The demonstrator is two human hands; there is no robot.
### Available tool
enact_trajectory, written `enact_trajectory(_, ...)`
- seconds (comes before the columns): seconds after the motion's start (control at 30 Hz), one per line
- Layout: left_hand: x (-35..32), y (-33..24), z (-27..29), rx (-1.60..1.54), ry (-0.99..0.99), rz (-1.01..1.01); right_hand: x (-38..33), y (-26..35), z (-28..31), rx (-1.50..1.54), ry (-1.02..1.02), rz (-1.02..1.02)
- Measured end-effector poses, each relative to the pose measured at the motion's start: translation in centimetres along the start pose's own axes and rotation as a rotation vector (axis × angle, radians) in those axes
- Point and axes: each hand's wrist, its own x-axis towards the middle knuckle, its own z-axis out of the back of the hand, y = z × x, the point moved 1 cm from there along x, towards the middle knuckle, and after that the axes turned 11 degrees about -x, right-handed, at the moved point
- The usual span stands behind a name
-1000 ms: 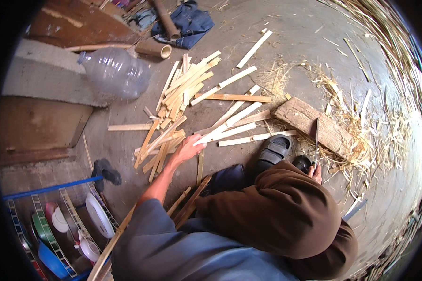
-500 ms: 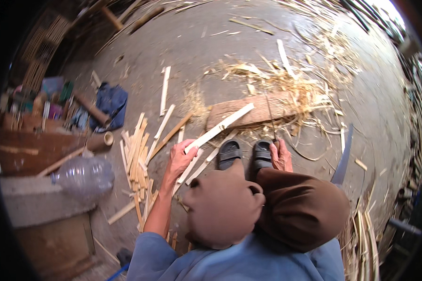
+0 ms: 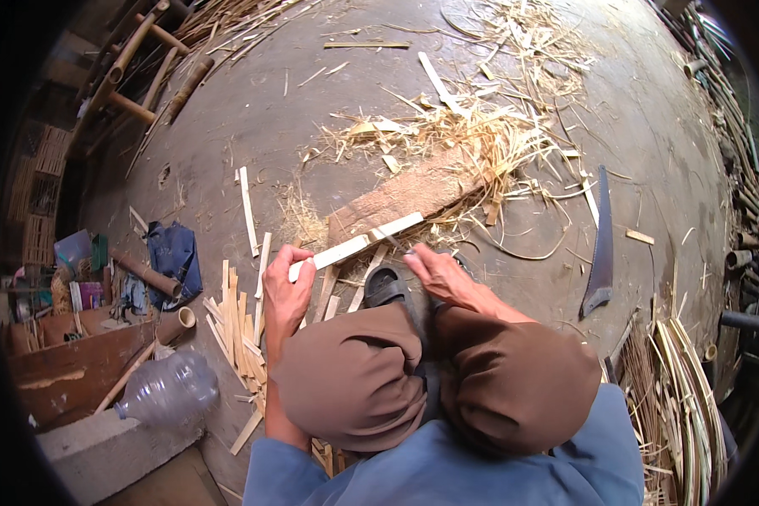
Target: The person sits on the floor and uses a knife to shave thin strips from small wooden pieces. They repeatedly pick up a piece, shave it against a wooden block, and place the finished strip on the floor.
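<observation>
1. The pale strip (image 3: 339, 254) sits slantwise in front of the knees, its far end by the near edge of the wooden block (image 3: 401, 198); I can't tell whether it rests on it.
2. The left hand (image 3: 287, 280) is curled snugly round the strip's near end, thumb along it.
3. The right hand (image 3: 438, 274) is closed about the handle of a knife (image 3: 394, 242), fingers bent tight.
4. A second ago the left hand was down among the strips and the knife was well apart; now strip and blade meet near the strip's middle. To my eye, that's a turn from fetching to blade work, though I can't see whether the edge bites.
5. The blade lies between the two hands, above a sandal (image 3: 386, 287), so the foot is close to the edge.
6. Beyond the block, shavings (image 3: 514, 139) heap up over its far end.
7. On the left, the strip pile (image 3: 243, 325) crowds that forearm, leaving little sideways room.
8. On the right there's more space: littered floor (image 3: 531, 278) reaches to a saw (image 3: 600, 244), well apart from the hand.
</observation>
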Motion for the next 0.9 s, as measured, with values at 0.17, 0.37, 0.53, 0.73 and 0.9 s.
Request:
enact_trajectory(0.17,0.1,-1.7,-1.9,-0.012,0.021,0.023,0.8,-6.4,-2.1,-0.184,-0.101,-0.129)
enact_trajectory(0.37,0.5,-3.9,-1.8,-0.516,0.129,0.329,0.6,-11.7,-1.9,-0.078,-0.078,-0.259)
enact_trajectory(0.53,0.9,-0.2,-2.3,-0.804,0.052,0.19,-0.6,-4.0,0.2,0.094,-0.027,-0.08)
enact_trajectory(0.73,0.4,-1.9,-2.8,-0.724,0.092,0.189,0.4,-11.9,-2.3,-0.033,-0.201,-0.217)
enact_trajectory(0.9,-1.1,0.8,-2.2,-1.093,0.419,0.22,0.3,-12.3,-1.3,-0.054,-0.133,-0.196)
